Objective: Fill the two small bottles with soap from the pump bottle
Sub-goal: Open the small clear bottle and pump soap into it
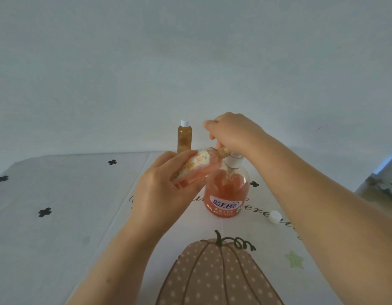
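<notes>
An orange pump bottle [227,192] with a white collar stands on the table's middle. My right hand [232,133] curls down over its pump head, which is hidden beneath it. My left hand [162,190] grips a small labelled bottle [197,168], tilted with its open mouth at the pump spout; pink soap shows inside it. A second small bottle [184,137], amber with a white cap, stands upright behind, near the table's far edge. A loose white cap [275,217] lies on the table to the right of the pump bottle.
The table [58,194] wears a white cloth with black clover marks, script lettering and a dotted pumpkin print [217,274] at the near edge. A plain wall [190,62] rises behind. Some grey object [382,186] shows at the right edge.
</notes>
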A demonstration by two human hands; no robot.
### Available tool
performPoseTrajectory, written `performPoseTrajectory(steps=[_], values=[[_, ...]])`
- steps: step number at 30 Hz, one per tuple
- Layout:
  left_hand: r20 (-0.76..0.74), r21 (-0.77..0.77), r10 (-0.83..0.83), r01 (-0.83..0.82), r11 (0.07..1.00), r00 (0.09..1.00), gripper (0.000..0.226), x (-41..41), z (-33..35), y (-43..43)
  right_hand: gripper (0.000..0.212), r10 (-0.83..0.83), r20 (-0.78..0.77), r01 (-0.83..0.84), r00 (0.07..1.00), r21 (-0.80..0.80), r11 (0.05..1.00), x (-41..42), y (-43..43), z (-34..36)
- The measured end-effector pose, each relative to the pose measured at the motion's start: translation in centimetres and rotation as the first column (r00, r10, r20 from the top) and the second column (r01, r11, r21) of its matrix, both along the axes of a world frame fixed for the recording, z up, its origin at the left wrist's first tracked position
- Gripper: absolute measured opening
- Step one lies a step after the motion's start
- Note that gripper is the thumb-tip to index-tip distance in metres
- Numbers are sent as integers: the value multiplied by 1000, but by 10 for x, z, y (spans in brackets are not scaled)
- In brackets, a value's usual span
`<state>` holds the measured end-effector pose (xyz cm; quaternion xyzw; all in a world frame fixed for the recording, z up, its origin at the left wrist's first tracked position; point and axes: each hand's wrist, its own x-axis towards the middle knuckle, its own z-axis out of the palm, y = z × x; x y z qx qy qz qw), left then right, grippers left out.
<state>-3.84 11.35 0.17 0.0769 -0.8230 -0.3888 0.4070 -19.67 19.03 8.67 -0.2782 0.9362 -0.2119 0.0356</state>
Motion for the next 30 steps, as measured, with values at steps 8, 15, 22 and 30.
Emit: performPoseTrajectory(steps=[8,15,22,30], values=[[26,15,0,0,1000,1000,45,0,-2,-1,42,-21,-6,21,1000,-14,1000,1,2,-4],[-10,42,-16,17,999,1000,60,0,-1,3,40,-41,-40,40,998,-39,998,3,3,7],[-3,13,17,-17,1000,1000,53,0,-1,1,38,-14,-79,16,997,30,999,5,1,14],[-11,37,-4,4,999,1000,62,0,-1,2,44,-51,-35,50,998,-9,999,2,0,4]])
